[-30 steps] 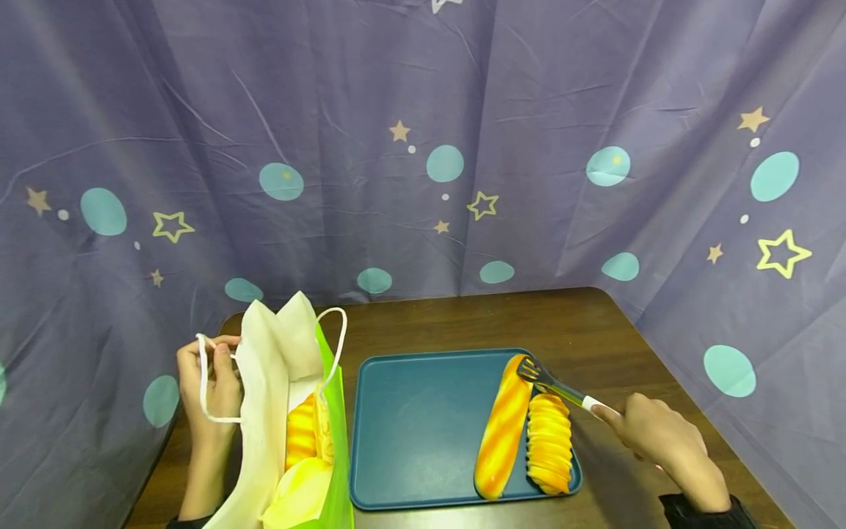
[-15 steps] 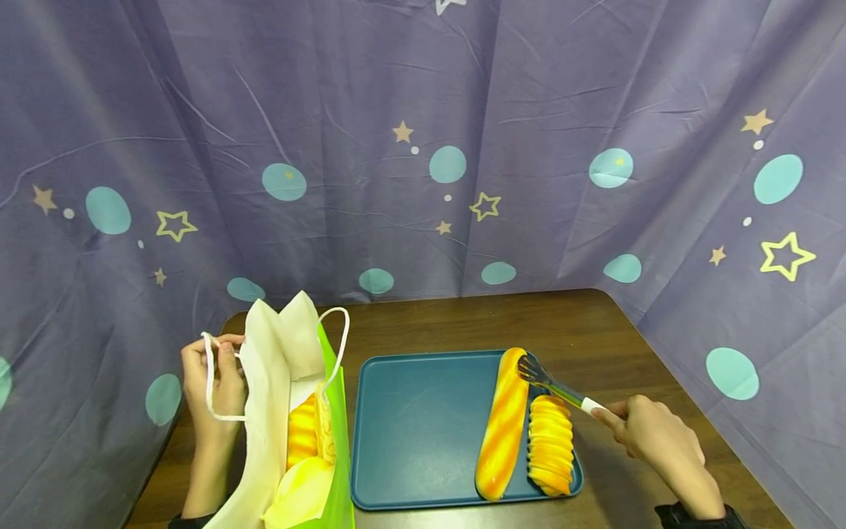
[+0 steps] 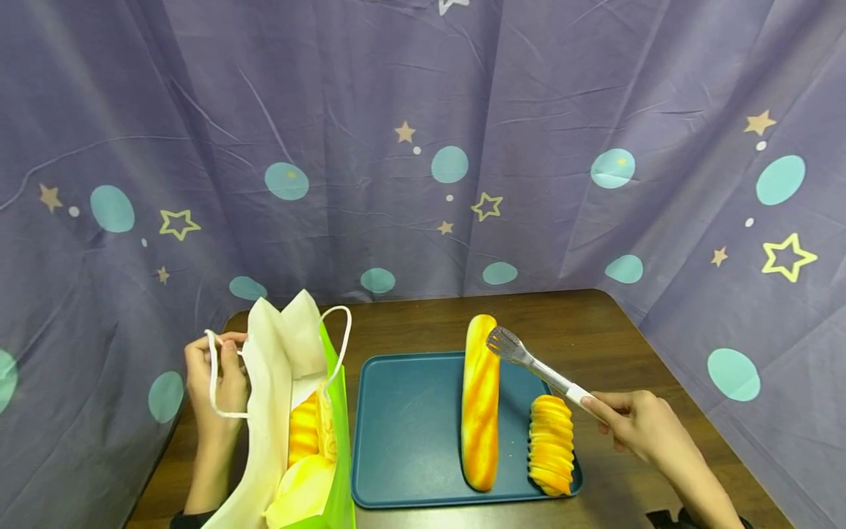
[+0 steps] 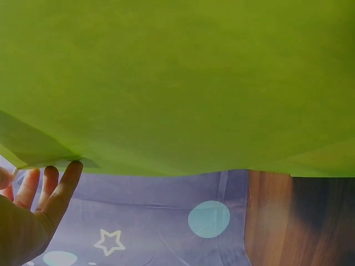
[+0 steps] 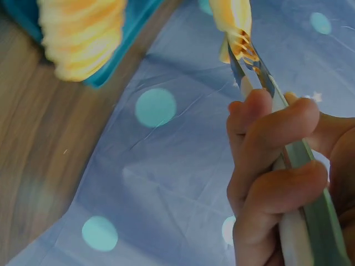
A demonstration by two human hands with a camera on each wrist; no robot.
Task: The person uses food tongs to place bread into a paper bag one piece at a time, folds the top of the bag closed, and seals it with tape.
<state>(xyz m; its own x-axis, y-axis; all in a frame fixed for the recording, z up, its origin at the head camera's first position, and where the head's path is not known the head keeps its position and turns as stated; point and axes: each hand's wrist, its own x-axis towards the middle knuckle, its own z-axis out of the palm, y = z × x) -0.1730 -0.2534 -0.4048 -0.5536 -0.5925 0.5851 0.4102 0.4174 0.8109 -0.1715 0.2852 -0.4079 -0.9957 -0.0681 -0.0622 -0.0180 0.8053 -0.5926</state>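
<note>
A purple-grey fabric curtain (image 3: 370, 81) hangs in folds behind the far edge and along the left and right sides of a dark brown wood-grain table (image 3: 562, 316) with a rounded far right corner. Its print shows flat turquoise ovals (image 3: 449, 164), small solid tan stars (image 3: 405, 132), yellow five-pointed star outlines (image 3: 775, 267) and round white dots (image 3: 74, 211).

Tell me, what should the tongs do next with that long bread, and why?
Probably carry the long bread left toward the bag: the tongs in the right hand pinch one end, and the bag gapes open with other bread inside, but the long bread is mostly over the tray.
</note>
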